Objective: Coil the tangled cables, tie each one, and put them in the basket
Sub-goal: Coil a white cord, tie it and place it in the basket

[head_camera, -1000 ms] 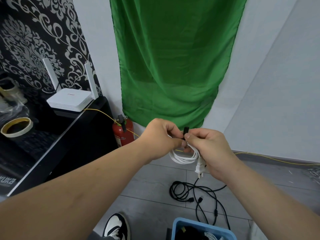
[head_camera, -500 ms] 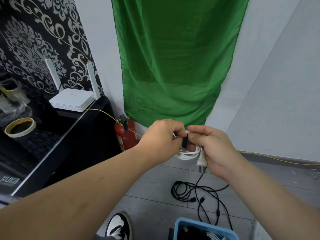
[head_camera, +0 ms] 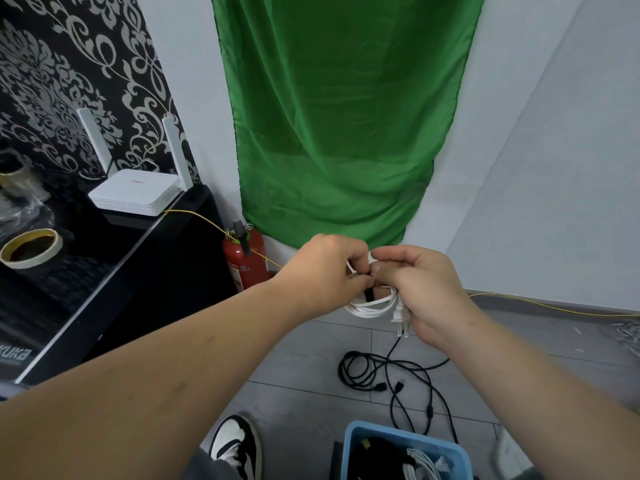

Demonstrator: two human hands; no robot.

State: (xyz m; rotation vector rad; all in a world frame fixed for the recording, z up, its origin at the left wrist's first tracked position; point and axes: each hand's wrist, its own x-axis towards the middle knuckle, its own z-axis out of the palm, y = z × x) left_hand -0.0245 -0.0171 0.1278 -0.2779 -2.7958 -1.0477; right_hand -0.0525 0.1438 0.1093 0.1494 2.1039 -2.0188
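A coiled white cable [head_camera: 370, 307] hangs between my two hands at chest height, its white plug [head_camera: 401, 320] pointing down. My right hand [head_camera: 420, 289] grips the coil, fingers curled round it. My left hand [head_camera: 327, 271] pinches a black tie strap [head_camera: 368, 293] that wraps the coil. Below, a tangled black cable [head_camera: 384, 375] lies on the grey floor. A blue basket [head_camera: 356, 441] at the bottom edge holds coiled black and white cables.
A black cabinet [head_camera: 121, 271] stands at the left with a white router [head_camera: 135, 195] and a tape roll [head_camera: 29, 247] on top. A red fire extinguisher [head_camera: 244, 261] stands by the green curtain [head_camera: 339, 116]. A thin yellow wire [head_camera: 554, 308] runs along the wall. My shoe [head_camera: 235, 445] is near the basket.
The black strap stood up above my fingers, then was brought down across the white coil. Both hands have closed tighter together over it.
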